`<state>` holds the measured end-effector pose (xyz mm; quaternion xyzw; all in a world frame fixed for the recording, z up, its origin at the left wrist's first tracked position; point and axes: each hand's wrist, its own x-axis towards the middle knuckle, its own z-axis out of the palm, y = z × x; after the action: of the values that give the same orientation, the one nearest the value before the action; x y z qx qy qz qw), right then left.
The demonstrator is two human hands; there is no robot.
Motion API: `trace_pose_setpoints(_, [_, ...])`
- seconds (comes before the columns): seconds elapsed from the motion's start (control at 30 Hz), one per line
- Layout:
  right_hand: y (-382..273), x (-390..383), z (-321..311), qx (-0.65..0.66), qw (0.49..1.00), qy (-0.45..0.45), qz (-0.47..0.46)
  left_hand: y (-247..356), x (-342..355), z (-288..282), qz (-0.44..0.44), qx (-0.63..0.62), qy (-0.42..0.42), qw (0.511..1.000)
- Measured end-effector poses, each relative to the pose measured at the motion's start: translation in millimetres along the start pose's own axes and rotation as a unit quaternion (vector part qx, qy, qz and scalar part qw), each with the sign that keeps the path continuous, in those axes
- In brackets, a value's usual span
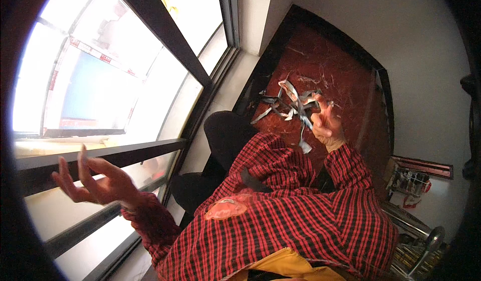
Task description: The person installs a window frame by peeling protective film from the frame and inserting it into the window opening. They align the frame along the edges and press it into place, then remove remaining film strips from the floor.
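My left hand [102,183] is raised at the left, in front of a dark window bar [135,153]. Its fingers are spread and nothing is in them. Over the red floor my right hand [328,126] has its index finger stretched out and the other fingers loosely bent. I see nothing gripped in it. A tangle of torn white, grey and dark strips [295,103] lies on the floor just beyond and beside this hand. One pale scrap [304,146] is at the near end of the tangle, close to my sleeve.
Bright dark-framed windows [175,45] run along my left. A red marbled floor [320,50] with a black border ends at a pale wall [416,55]. At the lower right stand a rack of small items [411,181] and a metal tube frame [426,241].
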<state>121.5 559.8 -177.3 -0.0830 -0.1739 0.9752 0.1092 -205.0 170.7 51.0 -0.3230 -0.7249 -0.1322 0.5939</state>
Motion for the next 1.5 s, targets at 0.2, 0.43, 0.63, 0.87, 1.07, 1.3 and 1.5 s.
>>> trace_pose_setpoints(0.2, [-4.3,-6.2,21.0,-0.074,0.993,-0.089,0.010,207.5,-76.4,65.0,-0.240,-0.542,-0.491,0.638])
trace_pose_setpoints(0.43, [-20.5,-15.5,37.0,-0.022,0.994,-0.100,0.031,376.9,-135.4,110.0,-0.147,-0.737,-0.427,0.503])
trace_pose_setpoints(0.63, [-39.7,3.8,103.9,-0.191,0.960,-0.197,-0.064,396.8,-199.6,154.1,-0.054,-0.651,-0.294,0.698])
trace_pose_setpoints(0.87, [-110.7,113.4,248.7,-0.547,0.799,-0.216,-0.129,326.0,-145.9,143.9,0.136,-0.463,-0.593,0.644])
trace_pose_setpoints(1.07, [-91.9,166.6,342.3,-0.567,0.769,-0.230,-0.185,309.1,-94.3,139.7,0.176,-0.462,-0.517,0.699])
trace_pose_setpoints(1.3, [-102.0,180.1,403.0,-0.620,0.701,-0.258,-0.241,316.2,-45.0,103.2,0.151,-0.481,-0.382,0.775])
trace_pose_setpoints(1.5, [-116.5,211.2,486.8,-0.586,0.688,-0.218,-0.369,295.0,-24.3,93.2,0.148,-0.466,-0.333,0.806])
